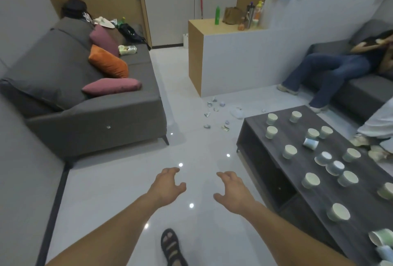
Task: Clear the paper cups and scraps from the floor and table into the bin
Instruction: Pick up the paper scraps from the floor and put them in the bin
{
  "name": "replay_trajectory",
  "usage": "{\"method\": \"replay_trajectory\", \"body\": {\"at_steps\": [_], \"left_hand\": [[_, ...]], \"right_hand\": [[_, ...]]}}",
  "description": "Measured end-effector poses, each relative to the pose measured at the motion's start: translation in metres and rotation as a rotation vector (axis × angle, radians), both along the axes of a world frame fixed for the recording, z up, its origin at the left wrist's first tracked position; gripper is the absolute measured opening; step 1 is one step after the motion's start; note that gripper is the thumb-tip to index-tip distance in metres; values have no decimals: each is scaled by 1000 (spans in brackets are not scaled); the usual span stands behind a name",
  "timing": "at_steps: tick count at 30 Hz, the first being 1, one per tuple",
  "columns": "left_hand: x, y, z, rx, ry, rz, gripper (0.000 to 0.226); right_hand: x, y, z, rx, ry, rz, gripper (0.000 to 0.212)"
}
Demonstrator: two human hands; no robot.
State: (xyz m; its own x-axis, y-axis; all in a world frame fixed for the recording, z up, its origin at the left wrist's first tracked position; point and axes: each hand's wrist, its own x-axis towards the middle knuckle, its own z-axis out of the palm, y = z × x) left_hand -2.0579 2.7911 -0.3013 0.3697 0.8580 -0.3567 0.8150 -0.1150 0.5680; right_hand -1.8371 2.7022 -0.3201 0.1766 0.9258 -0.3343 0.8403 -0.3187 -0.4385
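Observation:
Several pale green and blue paper cups (289, 151) stand upside down or lie tipped on the dark wooden coffee table (276, 121) at the right. Crumpled cups and paper scraps (214, 109) lie scattered on the white floor beyond the table, near the base of a white partition. A clear plastic piece (237, 113) lies among them. My left hand (169, 182) and my right hand (231, 189) reach forward over the bare floor, fingers spread and relaxed, both holding nothing. No bin is in view.
A grey sofa (91, 117) with pink and orange cushions fills the left side. A second grey sofa (361, 93) at the right holds a person reclining in jeans. A wood-and-white counter (223, 59) with bottles stands ahead. My sandalled foot (171, 246) is on the floor.

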Motion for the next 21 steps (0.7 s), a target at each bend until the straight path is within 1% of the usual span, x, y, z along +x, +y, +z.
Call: {"method": "replay_trajectory", "body": {"at_steps": [4, 7, 11, 16, 21], "left_hand": [[38, 97, -7, 4, -8, -49, 65], [67, 173, 1, 21, -4, -89, 65], [104, 261, 11, 59, 32, -167, 64], [156, 345, 9, 29, 80, -225, 64], [229, 435, -2, 27, 97, -241, 64]], "right_hand": [[28, 90, -1, 17, -35, -25, 73], [53, 153, 6, -2, -70, -56, 72], [84, 228, 13, 10, -62, -123, 72], [130, 305, 6, -16, -27, -152, 73], [200, 404, -12, -40, -24, -139, 72]]}}
